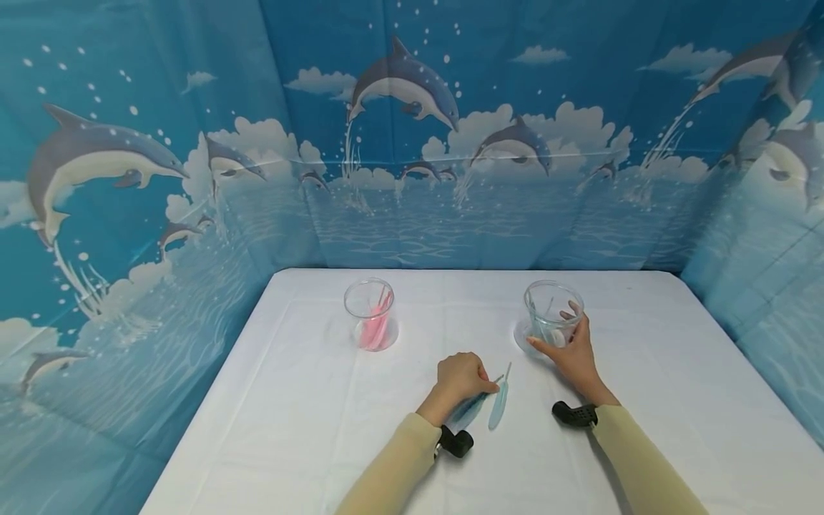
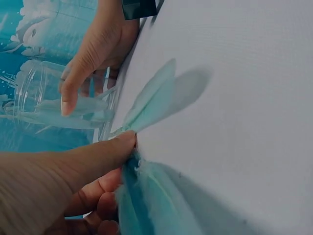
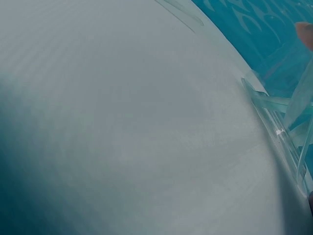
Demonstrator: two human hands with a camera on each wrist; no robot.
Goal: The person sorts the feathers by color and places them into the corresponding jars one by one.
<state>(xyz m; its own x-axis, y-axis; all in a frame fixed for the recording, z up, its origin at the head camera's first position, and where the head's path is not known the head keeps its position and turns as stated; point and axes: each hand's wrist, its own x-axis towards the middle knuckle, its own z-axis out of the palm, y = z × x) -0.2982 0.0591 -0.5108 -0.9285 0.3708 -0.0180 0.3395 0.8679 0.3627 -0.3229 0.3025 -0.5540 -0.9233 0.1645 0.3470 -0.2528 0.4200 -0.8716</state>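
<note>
My left hand (image 1: 465, 375) is low over the table's middle, thumb and index finger pinching a teal feather (image 2: 161, 200) by its quill end. Beside those fingertips lies a pale blue-green feather (image 1: 498, 408), its quill pointing away from me. More teal plumes (image 1: 468, 411) show beneath the left wrist. My right hand (image 1: 573, 354) grips a clear glass jar (image 1: 533, 311) around its side, thumb in front and fingers behind. Inside that upright jar stand pale blue-green feathers (image 2: 73, 115). In the right wrist view, only a fingertip (image 3: 305, 35) and part of the jar appear at the right edge.
A second clear jar (image 1: 369, 306) stands at the back left with pink feathers (image 1: 375, 330) in it. White cloth covers the table (image 1: 290, 408). A blue dolphin-print curtain (image 1: 412, 207) hangs behind and along both sides.
</note>
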